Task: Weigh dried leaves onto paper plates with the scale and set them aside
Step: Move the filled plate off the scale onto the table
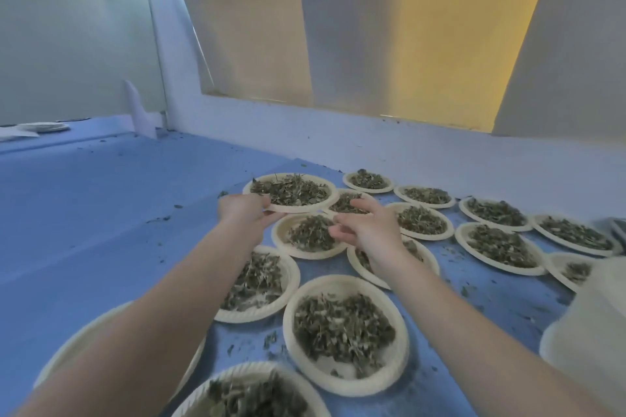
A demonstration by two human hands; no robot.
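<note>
Both bare forearms reach forward over a blue, matte surface (pixel 101 213) speckled with crumbled leaf bits. The left hand (pixel 242 213) grips the near-left rim of a round paper plate (pixel 291 192), fingers curled under its edge and thumb on top; the plate is held tilted slightly, its right edge overlapping a smaller-looking plate (pixel 345 201) behind it. This held plate is cream-coloured, shallow, with a raised fluted rim, and carries a loose heap of dried leaves (pixel 291 191), dull olive-green, curled and brittle-looking, with thin stems poking out.

The right hand (pixel 367 227) hovers just beside it, above another filled plate (pixel 310 235), fingers loosely spread and slightly bent, holding nothing that can be seen.

Around the hands lie many more plates of the same kind, each holding a similar mound of leaves: 1 under the left forearm (pixel 257 284), 1 large in the near centre (pixel 345 335), 1 cut off at the bottom edge (pixel 250 393), and 1 mostly hidden under the left arm (pixel 67 349). More run rightward in 2 rough rows toward the wall (pixel 423 196) (pixel 498 247) (pixel 576 234), rims touching or nearly so.

At the far right a pale, blurred, rounded shape (pixel 589 332) fills the edge; what it is cannot be told. At the far left, by the wall, sits a low stack of white plates (pixel 44 127). Behind the surface rises a smooth white ledge (pixel 338 125) with flat yellow and grey panels (pixel 423 27) above.
</note>
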